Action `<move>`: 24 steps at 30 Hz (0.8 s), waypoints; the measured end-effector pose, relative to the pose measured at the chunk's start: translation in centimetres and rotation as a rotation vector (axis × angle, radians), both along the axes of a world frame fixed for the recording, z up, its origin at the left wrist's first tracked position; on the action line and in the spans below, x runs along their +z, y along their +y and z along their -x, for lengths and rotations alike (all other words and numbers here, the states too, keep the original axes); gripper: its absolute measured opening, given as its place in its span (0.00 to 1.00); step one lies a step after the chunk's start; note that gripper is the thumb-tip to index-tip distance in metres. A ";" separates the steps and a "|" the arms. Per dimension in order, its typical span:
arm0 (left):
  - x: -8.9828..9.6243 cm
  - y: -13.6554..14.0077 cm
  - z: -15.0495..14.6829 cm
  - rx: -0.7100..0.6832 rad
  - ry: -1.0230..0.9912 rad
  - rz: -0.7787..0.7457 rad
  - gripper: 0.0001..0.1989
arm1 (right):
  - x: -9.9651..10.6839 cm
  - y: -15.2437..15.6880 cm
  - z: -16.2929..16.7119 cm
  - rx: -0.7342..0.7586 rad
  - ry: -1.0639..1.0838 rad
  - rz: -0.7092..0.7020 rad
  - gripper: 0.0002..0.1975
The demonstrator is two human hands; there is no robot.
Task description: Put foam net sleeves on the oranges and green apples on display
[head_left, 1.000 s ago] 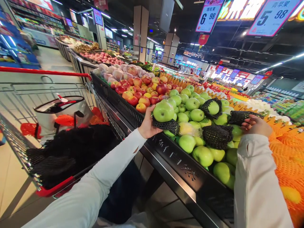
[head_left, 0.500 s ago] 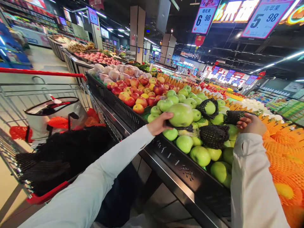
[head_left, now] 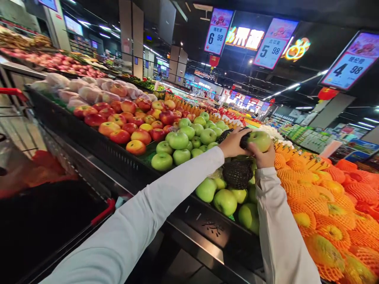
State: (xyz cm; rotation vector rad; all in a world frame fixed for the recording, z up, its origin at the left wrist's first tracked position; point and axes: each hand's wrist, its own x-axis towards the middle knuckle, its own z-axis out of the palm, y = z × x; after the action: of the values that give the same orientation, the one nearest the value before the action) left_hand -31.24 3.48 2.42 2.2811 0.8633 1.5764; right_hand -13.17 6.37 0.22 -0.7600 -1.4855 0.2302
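Note:
A green apple (head_left: 260, 140) is held up over the heap, gripped from below by my right hand (head_left: 265, 156). Against its left side is a black foam net sleeve (head_left: 244, 139), with my left hand (head_left: 232, 142) closed on it. How far the sleeve covers the apple is partly hidden by my fingers. Just beneath my hands lies another black foam net (head_left: 237, 173) on the pile. Loose green apples (head_left: 225, 201) fill the black crate (head_left: 189, 205) around and below my hands.
Red apples (head_left: 141, 137) and wrapped fruit (head_left: 91, 94) lie to the left. Fruit in orange foam nets (head_left: 325, 213) is piled at the right. A shopping cart (head_left: 102, 213) stands at lower left. Price signs (head_left: 275, 45) hang overhead.
My view has turned right. The green apple has gone from my left hand to my right, and both hands have come together. My left hand now grips a black foam net beside the apple.

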 end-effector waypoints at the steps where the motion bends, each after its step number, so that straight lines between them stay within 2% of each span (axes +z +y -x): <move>1: 0.0 0.1 1.0 -0.006 0.019 0.003 0.37 | 0.0 -0.2 0.0 -0.033 -0.012 0.012 0.37; 3: 0.2 0.3 2.8 0.009 -0.023 0.028 0.30 | 0.0 -0.7 0.1 -0.057 -0.040 0.025 0.38; 6: 0.6 0.3 4.2 -0.021 -0.213 0.148 0.20 | 0.1 -1.0 0.3 -0.040 -0.068 0.008 0.41; 8: 0.6 0.3 4.2 -0.080 -0.318 0.229 0.20 | 0.2 -1.2 0.2 -0.033 -0.079 -0.001 0.41; 10: 0.4 0.4 3.9 -0.078 -0.379 0.262 0.20 | 0.3 -1.3 0.2 -0.021 -0.081 0.002 0.40; 15: -0.1 1.1 3.4 0.095 -0.401 0.129 0.26 | 0.3 -1.8 0.5 -0.040 -0.123 0.035 0.37; 17: -0.1 1.2 3.4 0.073 -0.456 0.139 0.25 | 0.3 -1.8 0.5 -0.062 -0.141 0.055 0.38; 19: 0.0 1.1 3.4 0.012 -0.532 0.220 0.24 | 0.3 -1.5 0.5 -0.071 -0.132 0.080 0.38; 22: 0.1 0.9 3.4 -0.049 -0.597 0.312 0.25 | 0.2 -1.0 0.4 -0.027 -0.100 0.082 0.41; 24: 0.2 0.8 3.2 -0.057 -0.596 0.305 0.25 | 0.1 -0.9 0.6 0.018 -0.111 0.045 0.44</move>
State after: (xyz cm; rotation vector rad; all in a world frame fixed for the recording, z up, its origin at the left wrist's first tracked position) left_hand -34.49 4.27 2.59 1.4889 0.7925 1.8029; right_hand -13.73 5.45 0.29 -0.8069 -1.5974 0.2393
